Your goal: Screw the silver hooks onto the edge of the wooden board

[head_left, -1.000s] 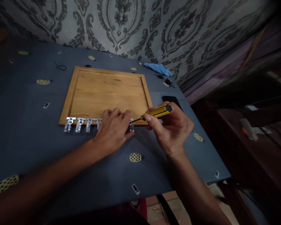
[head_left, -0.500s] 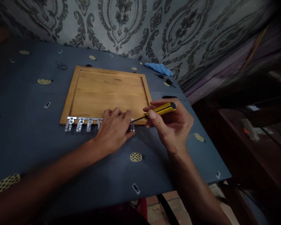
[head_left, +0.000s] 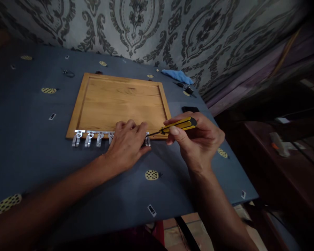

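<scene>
A wooden board with a raised frame lies flat on the table. Along its near edge runs a metal hook rail, with several silver hooks jutting toward me. My left hand presses over the right part of this rail, fingers bent on the board and thumb at the near edge, covering some hooks. Between the thumb and fingers of my right hand is a yellow-and-black screwdriver. Its shaft slants down left to the rail's right end beside my left fingers; exactly where the tip sits is hard to see.
Beyond the board's right side lie a blue cloth, a dark tool and a black flat object. A small dark item is at the back left. The blue patterned tablecloth ends at the right edge.
My right hand has turned and shifted slightly right around the screwdriver handle, whose angle is a little flatter. My left hand and the board stay in place.
</scene>
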{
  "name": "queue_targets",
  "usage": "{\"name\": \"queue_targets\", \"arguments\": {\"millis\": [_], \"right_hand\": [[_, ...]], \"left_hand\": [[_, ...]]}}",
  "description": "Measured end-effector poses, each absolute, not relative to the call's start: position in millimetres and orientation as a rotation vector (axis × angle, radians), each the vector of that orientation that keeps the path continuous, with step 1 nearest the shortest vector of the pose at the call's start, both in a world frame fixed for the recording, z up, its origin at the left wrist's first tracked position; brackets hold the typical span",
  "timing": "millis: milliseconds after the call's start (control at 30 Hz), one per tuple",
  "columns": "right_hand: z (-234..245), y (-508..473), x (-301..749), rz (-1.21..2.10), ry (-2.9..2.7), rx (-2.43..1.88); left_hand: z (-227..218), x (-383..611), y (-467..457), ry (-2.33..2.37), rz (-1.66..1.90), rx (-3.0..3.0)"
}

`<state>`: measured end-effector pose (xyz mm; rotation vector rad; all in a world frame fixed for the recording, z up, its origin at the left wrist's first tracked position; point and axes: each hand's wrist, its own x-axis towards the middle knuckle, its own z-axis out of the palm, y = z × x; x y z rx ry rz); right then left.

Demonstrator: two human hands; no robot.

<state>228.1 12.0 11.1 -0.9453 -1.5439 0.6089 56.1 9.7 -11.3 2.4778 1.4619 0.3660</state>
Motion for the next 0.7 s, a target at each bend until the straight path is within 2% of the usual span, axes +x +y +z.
{"name": "queue_targets", "arguments": {"millis": [433,700], "right_hand": [[12.4,10.1,231.5,0.747,-1.575,-0.905],[14.7,10.9,230.1,0.660,-1.600,-0.936]], "left_hand": [[-14.2,55.2,9.7,1.451,0.418,2.487],[-12.5,55.6,9.5,1.451,0.391,2.478]]}}
